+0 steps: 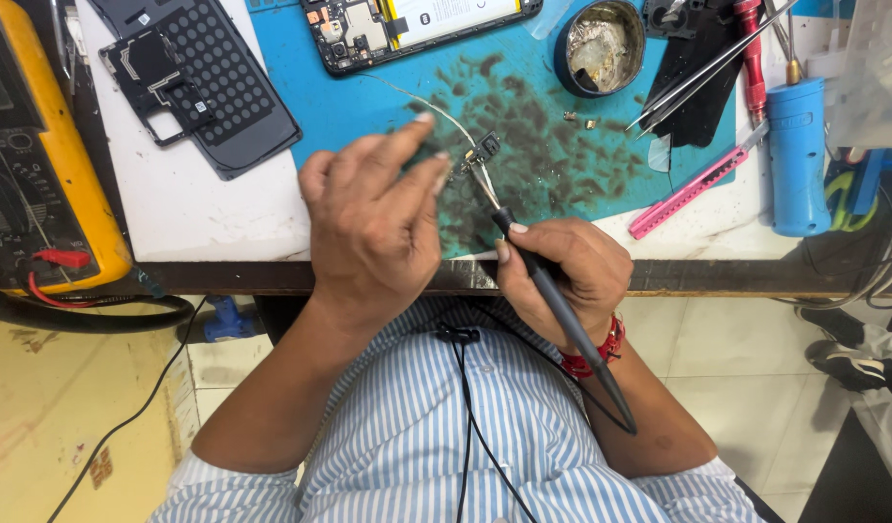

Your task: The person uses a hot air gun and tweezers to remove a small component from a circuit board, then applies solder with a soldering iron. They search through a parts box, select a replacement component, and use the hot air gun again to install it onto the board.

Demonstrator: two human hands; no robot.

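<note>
My right hand [562, 276] grips the soldering iron [552, 300], fingers closed, tip at the small board [480, 150] on the blue mat [523, 136], left hand [373, 218] pinching solder wire [436, 107]; I judge brief, steady contact best.

Work mat [368, 107]: blue w/ dark stains. Multimeter [39, 165]: yellow/black, red plug. Shirt [484, 426]: white w/ blue stripes. Soldering iron [562, 320]: grey. Craft knife [693, 191]: pink. Wristband [601, 353]: red. Back cover [199, 82]: black, dotted.
</note>
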